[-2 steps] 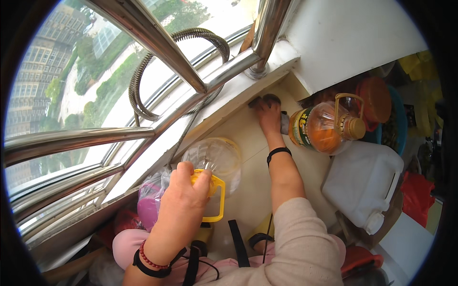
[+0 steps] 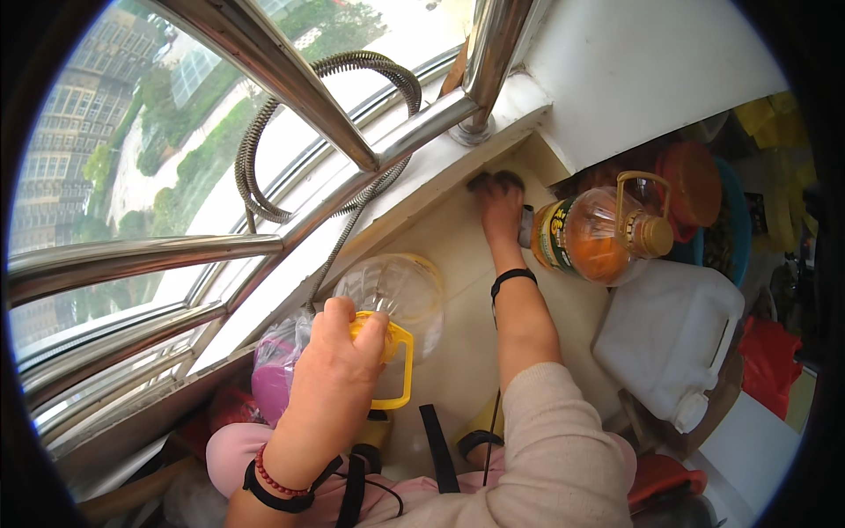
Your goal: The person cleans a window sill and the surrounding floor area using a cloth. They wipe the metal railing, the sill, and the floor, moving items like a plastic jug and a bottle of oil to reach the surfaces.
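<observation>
A clear plastic jug with a yellow handle and neck stands on the tiled floor, slightly tilted. My left hand grips it at the yellow top. Far ahead, near the wall corner, my right hand presses down on a dark, soft-looking thing, perhaps a cloth, whose kind I cannot make out. Just right of that wrist stands a large oil bottle with a tan cap and handle, holding orange-yellow liquid. A purple item in clear plastic lies left of the jug.
A white jerrycan lies at the right, with a red bag beyond it. Steel railings and a coiled spring cable line the window side. A red-lidded jar and blue basin crowd the far right.
My right hand has slid a little to the right along the floor with the dark thing under its fingers. The left hand and jug have hardly moved.
</observation>
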{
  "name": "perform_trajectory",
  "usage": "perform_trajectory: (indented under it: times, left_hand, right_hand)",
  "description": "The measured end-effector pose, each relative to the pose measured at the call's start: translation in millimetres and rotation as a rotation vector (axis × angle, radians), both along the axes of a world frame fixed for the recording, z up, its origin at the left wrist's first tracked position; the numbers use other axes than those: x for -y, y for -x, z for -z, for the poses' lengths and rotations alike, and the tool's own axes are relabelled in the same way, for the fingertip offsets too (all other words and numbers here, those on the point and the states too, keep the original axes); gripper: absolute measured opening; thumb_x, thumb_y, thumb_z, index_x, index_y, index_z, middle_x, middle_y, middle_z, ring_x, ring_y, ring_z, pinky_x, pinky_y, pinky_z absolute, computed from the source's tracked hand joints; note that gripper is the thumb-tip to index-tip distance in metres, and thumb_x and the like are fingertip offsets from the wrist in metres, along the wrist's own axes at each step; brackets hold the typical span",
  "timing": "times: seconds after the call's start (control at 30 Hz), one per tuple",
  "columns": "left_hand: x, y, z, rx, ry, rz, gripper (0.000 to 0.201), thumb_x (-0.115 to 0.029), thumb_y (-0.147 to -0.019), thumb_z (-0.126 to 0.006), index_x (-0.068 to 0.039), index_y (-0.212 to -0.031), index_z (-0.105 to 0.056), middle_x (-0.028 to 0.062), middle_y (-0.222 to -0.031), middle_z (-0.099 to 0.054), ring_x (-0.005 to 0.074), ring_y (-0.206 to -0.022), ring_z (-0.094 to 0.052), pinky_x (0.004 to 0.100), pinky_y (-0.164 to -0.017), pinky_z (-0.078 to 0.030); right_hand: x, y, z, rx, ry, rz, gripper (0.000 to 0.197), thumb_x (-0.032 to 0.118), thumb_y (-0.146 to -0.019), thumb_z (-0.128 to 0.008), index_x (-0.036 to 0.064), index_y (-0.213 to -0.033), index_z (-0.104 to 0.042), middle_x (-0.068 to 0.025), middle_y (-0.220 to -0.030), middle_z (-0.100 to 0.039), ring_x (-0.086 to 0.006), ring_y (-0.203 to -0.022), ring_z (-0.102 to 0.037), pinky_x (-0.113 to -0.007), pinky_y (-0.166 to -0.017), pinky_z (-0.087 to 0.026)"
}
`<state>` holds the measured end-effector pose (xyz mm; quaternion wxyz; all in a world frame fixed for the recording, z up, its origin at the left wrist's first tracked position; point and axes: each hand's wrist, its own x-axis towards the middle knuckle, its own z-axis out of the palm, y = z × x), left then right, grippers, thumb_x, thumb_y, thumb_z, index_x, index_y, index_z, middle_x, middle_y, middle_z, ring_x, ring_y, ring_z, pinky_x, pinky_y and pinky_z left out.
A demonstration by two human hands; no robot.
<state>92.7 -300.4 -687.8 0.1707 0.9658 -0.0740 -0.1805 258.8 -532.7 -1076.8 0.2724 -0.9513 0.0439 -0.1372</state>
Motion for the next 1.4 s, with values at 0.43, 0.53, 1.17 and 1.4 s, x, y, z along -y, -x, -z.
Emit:
perform_trajectory:
  times: [0.43, 0.53, 1.17, 1.4]
  left_hand:
    - [3, -10, -1, -0.001, 0.020, -0.015, 0.058, 0.001, -0.069, -0.083, -0.006, -0.121, -0.057, 0.0174, -0.118, -0.049, 0.0371, -0.104, -0.060, 0.0418, -0.082, -0.054]
    - [4, -7, -2, -0.027, 0.009, -0.038, 0.058, 0.001, -0.068, -0.083, -0.007, -0.120, -0.058, 0.0173, -0.119, -0.049, 0.0372, -0.105, -0.060, 0.0425, -0.082, -0.055]
    - [3, -6, 1, -0.015, 0.032, -0.041, 0.057, 0.000, -0.068, -0.082, -0.008, -0.120, -0.058, 0.0173, -0.119, -0.048, 0.0380, -0.104, -0.060, 0.0431, -0.082, -0.055]
    - [4, -7, 1, 0.004, 0.032, -0.046, 0.057, 0.000, -0.069, -0.083, -0.007, -0.119, -0.058, 0.0172, -0.118, -0.049, 0.0377, -0.102, -0.061, 0.0424, -0.080, -0.055]
  right_hand:
    - [-33, 36, -38, -0.179, 0.046, 0.395, 0.065, 0.008, -0.093, -0.061, -0.0044, -0.151, -0.033, -0.0244, -0.164, -0.012, -0.0436, -0.150, -0.015, -0.052, -0.121, -0.022]
    - [-27, 39, -14, -0.177, 0.063, 0.400, 0.071, 0.009, -0.096, -0.058, -0.0126, -0.152, -0.020, -0.0294, -0.165, -0.004, -0.0470, -0.152, -0.009, -0.052, -0.123, -0.017]
    - [-10, -30, -7, -0.289, -0.006, 0.721, 0.062, 0.018, -0.082, -0.069, -0.0076, -0.134, -0.047, -0.0295, -0.150, -0.036, -0.0448, -0.141, -0.033, -0.055, -0.115, -0.028]
    - [-35, -61, -2, -0.394, 0.122, 0.572, 0.074, 0.030, -0.082, -0.072, -0.0067, -0.140, -0.045, -0.0263, -0.152, -0.035, -0.0413, -0.145, -0.028, -0.053, -0.114, -0.029]
